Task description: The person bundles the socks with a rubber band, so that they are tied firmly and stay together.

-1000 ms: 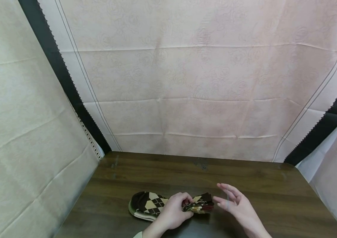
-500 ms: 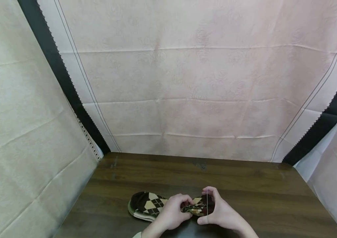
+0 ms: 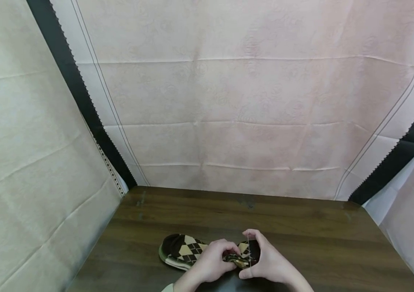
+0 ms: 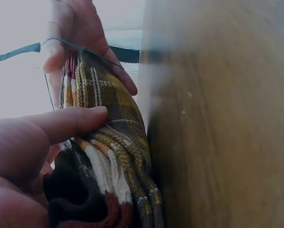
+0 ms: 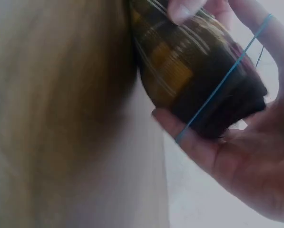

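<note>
A bundle of argyle and plaid socks (image 3: 184, 250) lies lengthwise on the table, in black, cream, green and brown. My left hand (image 3: 215, 259) grips its middle, thumb on the near side; in the left wrist view the thumb presses the layered plaid socks (image 4: 125, 109). Around the right end of the bundle stands my right hand (image 3: 270, 261), thumb and fingers spread apart. A thin blue rubber band (image 5: 218, 89) is stretched between that thumb and the fingers and crosses the dark sock end. Part of the bundle is hidden under the left hand.
The brown wooden table (image 3: 301, 223) extends behind and to both sides of the hands. A pale patterned cloth (image 3: 236, 101) hangs along its back edge, with another pale cloth (image 3: 39, 162) at the left.
My right hand has moved left from beside the bundle, bringing the stretched rubber band over its right end. The left hand keeps its grip in nearly the same place.
</note>
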`<state>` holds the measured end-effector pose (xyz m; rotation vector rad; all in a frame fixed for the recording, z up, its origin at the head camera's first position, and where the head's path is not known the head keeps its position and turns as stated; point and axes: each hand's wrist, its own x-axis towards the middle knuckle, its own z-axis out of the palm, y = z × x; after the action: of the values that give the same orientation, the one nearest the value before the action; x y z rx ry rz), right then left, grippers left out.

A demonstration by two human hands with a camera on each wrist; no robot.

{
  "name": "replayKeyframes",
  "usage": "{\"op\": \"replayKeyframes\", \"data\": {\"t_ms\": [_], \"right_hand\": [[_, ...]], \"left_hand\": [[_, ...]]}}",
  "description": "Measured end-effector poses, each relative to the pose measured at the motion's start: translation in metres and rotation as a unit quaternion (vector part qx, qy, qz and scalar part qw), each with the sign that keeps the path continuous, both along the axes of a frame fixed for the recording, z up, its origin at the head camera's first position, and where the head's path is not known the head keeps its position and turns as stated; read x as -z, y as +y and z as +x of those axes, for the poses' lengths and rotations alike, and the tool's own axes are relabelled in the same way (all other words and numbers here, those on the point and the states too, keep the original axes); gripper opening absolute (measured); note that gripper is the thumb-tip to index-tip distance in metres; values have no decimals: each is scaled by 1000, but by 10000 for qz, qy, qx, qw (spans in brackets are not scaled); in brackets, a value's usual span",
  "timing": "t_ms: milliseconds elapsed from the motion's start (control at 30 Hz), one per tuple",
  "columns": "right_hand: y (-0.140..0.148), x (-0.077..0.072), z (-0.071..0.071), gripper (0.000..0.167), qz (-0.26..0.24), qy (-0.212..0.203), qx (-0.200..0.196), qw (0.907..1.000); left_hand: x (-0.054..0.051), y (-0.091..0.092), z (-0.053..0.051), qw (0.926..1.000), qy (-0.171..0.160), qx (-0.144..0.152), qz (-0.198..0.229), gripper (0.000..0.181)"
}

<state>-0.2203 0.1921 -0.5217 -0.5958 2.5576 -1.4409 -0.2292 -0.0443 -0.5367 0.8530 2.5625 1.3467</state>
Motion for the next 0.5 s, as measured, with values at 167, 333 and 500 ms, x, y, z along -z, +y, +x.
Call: {"op": "replayKeyframes", "data": {"t_ms": [167, 333, 500], "right_hand": [[-5, 7, 0, 99, 128, 153, -64, 9998], [-6, 12, -1, 93, 269, 196, -92, 9994], [-8, 15, -1, 92, 441, 111, -237, 9987]], "left_hand": [[-2, 0, 1, 10000, 38, 42, 5, 31], [-1, 2, 1, 9999, 104, 70, 70, 39], [1, 1, -1, 9988, 410, 261, -107, 54]]}}
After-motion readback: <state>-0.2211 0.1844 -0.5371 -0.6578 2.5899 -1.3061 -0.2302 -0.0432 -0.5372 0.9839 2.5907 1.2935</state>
